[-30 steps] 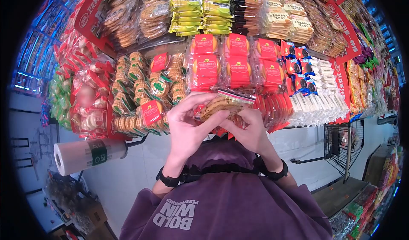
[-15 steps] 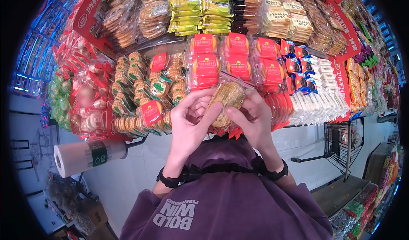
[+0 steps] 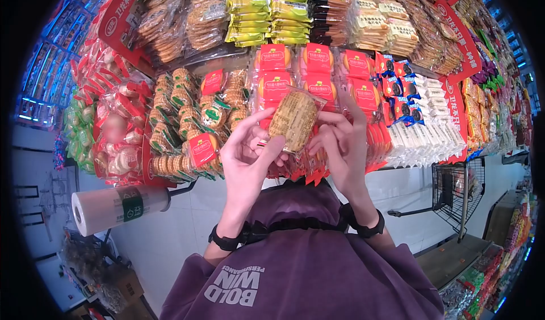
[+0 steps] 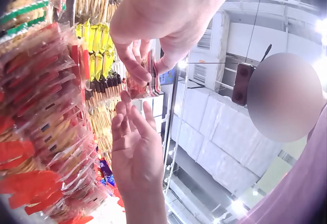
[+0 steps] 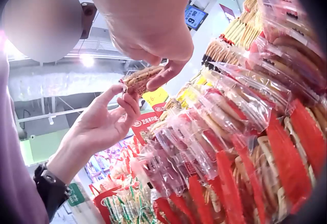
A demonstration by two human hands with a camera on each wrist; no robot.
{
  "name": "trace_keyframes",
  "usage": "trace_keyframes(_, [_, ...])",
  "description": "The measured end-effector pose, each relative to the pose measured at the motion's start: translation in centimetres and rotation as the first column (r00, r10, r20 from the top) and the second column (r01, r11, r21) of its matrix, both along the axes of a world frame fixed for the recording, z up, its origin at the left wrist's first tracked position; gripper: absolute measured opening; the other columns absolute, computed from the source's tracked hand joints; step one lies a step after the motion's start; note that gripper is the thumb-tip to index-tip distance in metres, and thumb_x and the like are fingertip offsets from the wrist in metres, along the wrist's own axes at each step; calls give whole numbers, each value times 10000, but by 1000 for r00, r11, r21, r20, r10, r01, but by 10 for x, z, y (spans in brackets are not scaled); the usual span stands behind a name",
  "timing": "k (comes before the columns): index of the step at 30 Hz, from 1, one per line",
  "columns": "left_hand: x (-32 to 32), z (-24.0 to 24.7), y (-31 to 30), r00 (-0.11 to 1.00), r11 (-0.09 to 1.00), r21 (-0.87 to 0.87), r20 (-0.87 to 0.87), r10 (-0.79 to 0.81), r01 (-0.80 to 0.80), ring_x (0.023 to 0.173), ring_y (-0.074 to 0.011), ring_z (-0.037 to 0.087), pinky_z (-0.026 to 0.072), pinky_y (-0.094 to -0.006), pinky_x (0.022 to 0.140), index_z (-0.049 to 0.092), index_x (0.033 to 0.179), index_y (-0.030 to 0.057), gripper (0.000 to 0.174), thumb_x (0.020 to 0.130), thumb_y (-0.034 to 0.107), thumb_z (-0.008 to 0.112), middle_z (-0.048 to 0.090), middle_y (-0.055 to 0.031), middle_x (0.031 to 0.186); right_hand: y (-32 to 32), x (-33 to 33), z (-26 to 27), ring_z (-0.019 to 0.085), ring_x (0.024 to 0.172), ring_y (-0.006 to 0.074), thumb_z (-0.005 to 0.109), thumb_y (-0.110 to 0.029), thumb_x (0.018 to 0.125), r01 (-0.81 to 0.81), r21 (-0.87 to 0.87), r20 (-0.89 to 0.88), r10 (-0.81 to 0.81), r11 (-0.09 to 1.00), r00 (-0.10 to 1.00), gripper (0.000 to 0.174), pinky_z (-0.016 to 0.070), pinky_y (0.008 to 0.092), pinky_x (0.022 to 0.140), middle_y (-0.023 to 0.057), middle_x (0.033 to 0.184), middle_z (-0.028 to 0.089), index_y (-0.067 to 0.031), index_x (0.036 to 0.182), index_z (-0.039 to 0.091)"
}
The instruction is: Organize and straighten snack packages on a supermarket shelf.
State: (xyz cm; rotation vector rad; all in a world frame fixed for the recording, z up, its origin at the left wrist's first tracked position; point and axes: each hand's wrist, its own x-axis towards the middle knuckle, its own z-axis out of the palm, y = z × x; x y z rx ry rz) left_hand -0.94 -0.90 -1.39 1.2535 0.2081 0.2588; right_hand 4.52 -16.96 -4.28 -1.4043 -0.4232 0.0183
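In the head view my left hand pinches a packet of flat oval biscuits in clear wrap, thumb on the near edge. The packet stands tilted up, its printed face toward the head camera. Beside its right edge is my right hand, fingers loosely bent and apart. The left wrist view has the packet edge-on between the left thumb and fingers, with the open palm of the right hand below it. From the right wrist, the left hand supports the packet from below.
Red-labelled biscuit packs fill the display just behind the hands. Green-wrapped biscuits lie to the left, white packets and blue cookie packs to the right. A plastic bag roll juts out at left; a shopping cart stands at right.
The packet has turned from nearly edge-on to showing its printed back. My right hand has let go and drawn slightly right, its fingers spreading; the left still holds.
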Motion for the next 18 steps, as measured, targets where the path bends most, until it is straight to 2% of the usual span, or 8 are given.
trace_keyframes(1, [0,2,0,1000,1000,-5,3,-16,16,673,-98,651,513,-204,566,556,1263,-27,401,871,-80,626,580,-3,827,0,3,-2,679,800,178,568,36,915,-20,-84,111,29,996,993,521,548,256,676,192,1196,607,-42,1382,350])
trace_keyframes(3, [-1,3,0,998,998,4,0,-55,55,660,-101,640,511,-214,576,558,1260,-33,348,914,-20,589,586,-16,817,-5,3,7,676,862,147,639,67,843,30,-326,272,63,945,960,451,529,240,728,163,1202,621,-56,1266,542])
trace_keyframes(6, [-2,3,-1,993,993,21,5,-119,119,643,-117,623,508,-237,588,559,1250,-47,309,996,114,489,613,-56,814,-4,4,-4,677,791,109,705,29,807,47,-198,217,-3,979,976,402,516,230,674,136,1037,680,-40,1193,615])
trace_keyframes(8, [-2,5,-1,988,988,-4,29,-155,155,638,-129,614,504,-250,595,553,1248,-56,362,1035,197,407,631,-86,815,-6,1,0,670,707,98,735,-2,796,18,-208,100,3,978,995,378,505,227,615,100,866,686,-34,1160,641])
trace_keyframes(9, [-3,3,0,980,981,-12,49,-191,191,654,-144,620,503,-262,589,542,1250,-64,433,1051,256,328,645,-122,820,-7,0,3,667,665,92,750,-17,790,5,-212,41,4,977,999,367,499,226,585,82,780,689,-31,1144,654])
trace_keyframes(12, [-4,1,-1,978,980,-31,69,-196,198,647,-128,616,492,-244,573,540,1244,-59,369,1038,213,399,643,-107,794,-7,-2,6,646,566,78,768,-43,786,8,-207,-7,-10,978,1000,317,479,225,514,37,609,639,-16,1087,671])
trace_keyframes(15, [-5,2,-5,985,986,20,32,-169,168,640,-94,608,472,-212,554,538,1251,-50,320,987,131,534,636,-64,761,-6,-4,6,570,497,41,776,-73,792,19,-146,-53,-27,989,998,271,416,215,468,12,542,586,-11,1039,682])
trace_keyframes(18, [-2,6,-11,997,989,122,-24,-79,82,590,-34,548,413,-177,514,592,1115,-31,224,913,50,648,584,12,689,-13,0,1,450,453,23,792,-116,788,51,-307,45,-39,950,998,258,339,219,444,-17,506,509,-20,1006,690])
